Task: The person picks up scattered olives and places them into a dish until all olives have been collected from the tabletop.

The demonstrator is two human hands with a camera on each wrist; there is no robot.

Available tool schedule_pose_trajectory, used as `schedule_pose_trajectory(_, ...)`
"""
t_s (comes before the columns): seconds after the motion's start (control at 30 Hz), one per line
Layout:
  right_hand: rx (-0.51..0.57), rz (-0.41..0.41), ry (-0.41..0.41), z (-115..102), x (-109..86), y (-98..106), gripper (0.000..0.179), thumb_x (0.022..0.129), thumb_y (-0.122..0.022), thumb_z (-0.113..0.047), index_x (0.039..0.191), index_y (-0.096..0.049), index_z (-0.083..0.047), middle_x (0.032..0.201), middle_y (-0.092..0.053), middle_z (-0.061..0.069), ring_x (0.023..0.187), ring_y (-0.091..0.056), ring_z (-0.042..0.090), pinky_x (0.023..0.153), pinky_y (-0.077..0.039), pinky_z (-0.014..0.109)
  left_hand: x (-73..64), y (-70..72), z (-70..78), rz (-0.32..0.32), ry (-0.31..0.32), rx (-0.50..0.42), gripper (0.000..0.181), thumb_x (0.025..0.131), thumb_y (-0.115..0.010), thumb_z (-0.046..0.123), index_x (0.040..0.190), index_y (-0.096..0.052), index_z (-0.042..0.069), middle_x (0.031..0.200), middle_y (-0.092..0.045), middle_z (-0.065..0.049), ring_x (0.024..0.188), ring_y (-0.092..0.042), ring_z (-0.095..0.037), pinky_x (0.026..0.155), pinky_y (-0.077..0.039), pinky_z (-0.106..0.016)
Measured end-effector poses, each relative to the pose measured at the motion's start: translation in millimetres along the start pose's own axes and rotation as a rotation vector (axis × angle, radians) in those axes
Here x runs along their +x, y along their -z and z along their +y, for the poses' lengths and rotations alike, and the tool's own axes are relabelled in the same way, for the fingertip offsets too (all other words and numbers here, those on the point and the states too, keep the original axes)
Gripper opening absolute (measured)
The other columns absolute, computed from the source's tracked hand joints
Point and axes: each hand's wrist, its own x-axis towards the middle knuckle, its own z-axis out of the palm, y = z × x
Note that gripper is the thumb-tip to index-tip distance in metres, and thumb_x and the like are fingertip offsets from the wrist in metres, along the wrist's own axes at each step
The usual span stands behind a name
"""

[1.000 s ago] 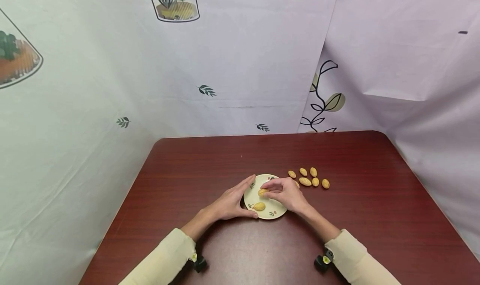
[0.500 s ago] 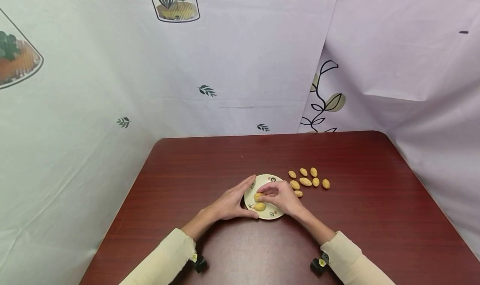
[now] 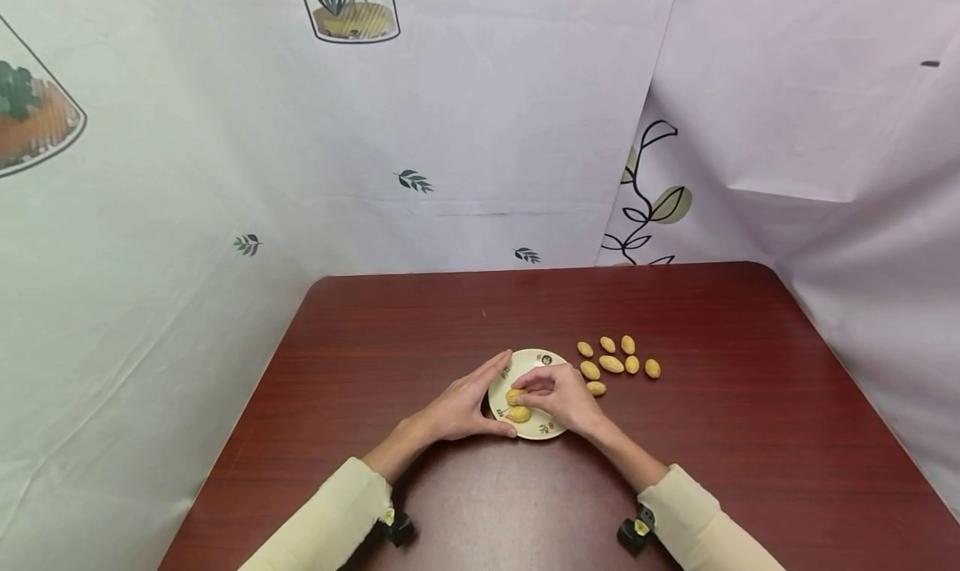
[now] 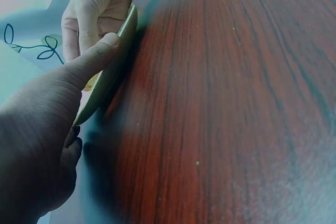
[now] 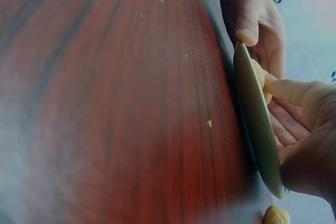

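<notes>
A small cream plate with printed motifs lies on the table in the head view. My left hand holds its left rim, thumb at the near side and fingers along the far side; in the left wrist view the thumb overlaps the plate's edge. Over the plate, my right hand pinches a yellow, oval, nut-like piece between thumb and fingers. Just nearer me, another such piece lies on the plate, close beside the pinched one. In the right wrist view, yellow pieces show partly behind the plate rim.
Several more yellow oval pieces lie scattered on the dark red wooden table, right of the plate. One sits close to my right hand. A white printed cloth hangs behind and beside the table.
My right hand has moved a little left and toward me, bringing the pinched piece beside the other one on the plate. The left hand and plate stay put.
</notes>
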Motion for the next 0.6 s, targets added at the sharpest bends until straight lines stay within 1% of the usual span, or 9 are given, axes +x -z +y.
schedule_pose_trajectory(0.13, -0.024, 0.008, -0.025, 0.0, 0.6, -0.8, 0.013, 0.091, -0.083, -0.002, 0.104, -0.082, 0.0, 0.097, -0.081, 0.011, 0.088, -0.078, 0.017, 0.074, -0.06, 0.023, 0.2, -0.1, -0.2, -0.001, 0.0, 0.001, 0.124, 0.081, -0.092, 0.052, 0.171, -0.017, 0.009, 0.176, -0.022, -0.01, 0.157, -0.03, -0.023, 0.122, -0.035, -0.05)
schedule_pose_trajectory(0.23, -0.04, 0.013, -0.026, 0.0, 0.9, -1.5, 0.013, 0.09, -0.084, -0.002, 0.103, -0.082, 0.0, 0.096, -0.081, 0.011, 0.088, -0.078, 0.017, 0.074, -0.061, 0.023, 0.2, -0.4, -0.6, 0.0, -0.001, 0.0, 0.124, 0.081, -0.092, 0.052, 0.171, -0.017, 0.009, 0.176, -0.022, -0.011, 0.157, -0.03, -0.024, 0.122, -0.035, -0.05)
schedule_pose_trajectory(0.4, -0.049, 0.023, -0.018, -0.3, 1.1, -2.8, 0.013, 0.089, -0.085, -0.001, 0.102, -0.082, 0.0, 0.095, -0.081, 0.011, 0.087, -0.078, 0.018, 0.073, -0.061, 0.023, 0.4, -0.5, -0.9, 0.003, -0.001, 0.0, 0.124, 0.081, -0.092, 0.052, 0.171, -0.017, 0.009, 0.176, -0.022, -0.01, 0.157, -0.03, -0.024, 0.121, -0.036, -0.05)
schedule_pose_trajectory(0.6, -0.062, 0.024, 0.019, 0.1, 1.5, -3.7, 0.013, 0.089, -0.085, 0.0, 0.102, -0.082, 0.001, 0.094, -0.08, 0.011, 0.084, -0.078, 0.017, 0.072, -0.061, 0.024, 0.2, -0.3, -0.3, 0.0, 0.001, 0.003, 0.125, 0.081, -0.091, 0.053, 0.171, -0.017, 0.009, 0.176, -0.022, -0.011, 0.157, -0.03, -0.024, 0.121, -0.036, -0.051)
